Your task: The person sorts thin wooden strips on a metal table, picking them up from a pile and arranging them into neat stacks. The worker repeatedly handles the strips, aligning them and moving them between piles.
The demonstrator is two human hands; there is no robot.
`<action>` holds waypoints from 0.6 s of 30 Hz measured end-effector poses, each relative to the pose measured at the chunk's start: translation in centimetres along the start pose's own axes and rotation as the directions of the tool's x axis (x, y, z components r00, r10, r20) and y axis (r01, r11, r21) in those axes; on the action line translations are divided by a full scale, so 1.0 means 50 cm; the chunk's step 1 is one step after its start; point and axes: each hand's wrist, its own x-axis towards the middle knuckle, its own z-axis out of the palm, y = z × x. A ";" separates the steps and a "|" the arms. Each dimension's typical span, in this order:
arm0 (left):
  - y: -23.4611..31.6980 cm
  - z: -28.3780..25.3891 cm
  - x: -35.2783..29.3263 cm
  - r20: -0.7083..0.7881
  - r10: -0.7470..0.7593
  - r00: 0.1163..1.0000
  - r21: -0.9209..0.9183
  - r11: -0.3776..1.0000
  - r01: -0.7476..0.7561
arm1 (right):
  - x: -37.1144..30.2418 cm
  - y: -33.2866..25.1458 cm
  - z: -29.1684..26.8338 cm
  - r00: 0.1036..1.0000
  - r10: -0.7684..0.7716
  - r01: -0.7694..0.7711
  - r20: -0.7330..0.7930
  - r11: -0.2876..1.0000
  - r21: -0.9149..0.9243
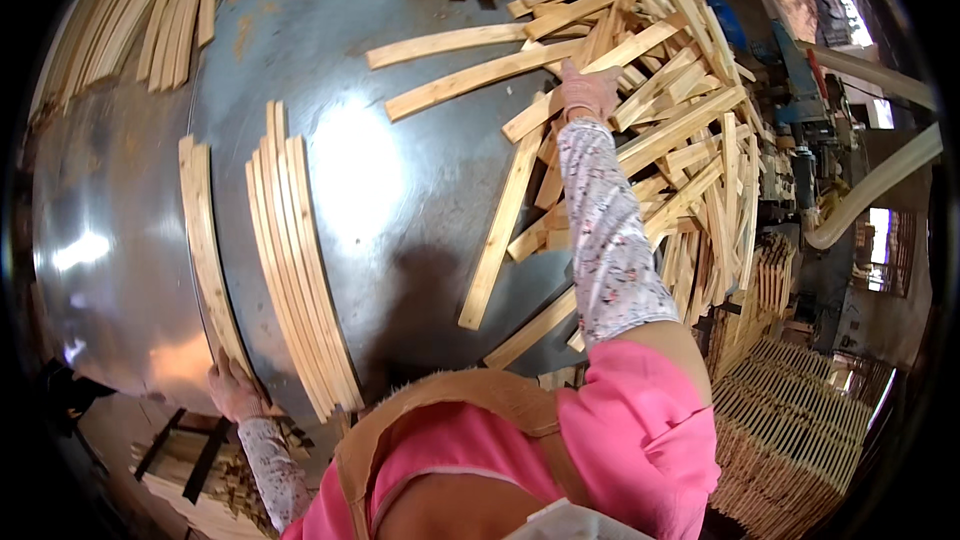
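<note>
At the lower left edge of the metal table, my left hand is closed around the near end of a pair of pale wooden slats lying lengthwise. My right hand reaches far forward into a jumbled heap of wooden slats. Its fingers are closed on a slat at the heap's left side; part of the grip is hidden by the hand itself. Between my hands, nearer the left one, several slats lie side by side in a neat row.
More slats are lined up at the far left. Stacked wood stands on the floor at the lower right. Machinery with a pale hose is beyond the table's right side. A bundle of wood sits below the left edge.
</note>
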 end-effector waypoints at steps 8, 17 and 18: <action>0.153 -0.007 0.026 -0.313 0.076 0.947 -0.462 0.859 -0.222 | -0.073 0.041 0.012 0.995 0.023 -0.046 0.098 0.969 0.243; 0.555 -0.078 -0.081 -0.425 0.741 0.520 -0.542 0.251 -0.802 | -0.198 0.298 -0.117 0.922 -0.327 0.268 0.207 0.925 0.269; 0.560 -0.062 -0.102 -0.262 0.798 0.543 -0.579 0.319 -0.750 | -0.215 0.328 -0.151 0.903 -0.319 0.226 0.289 0.923 0.312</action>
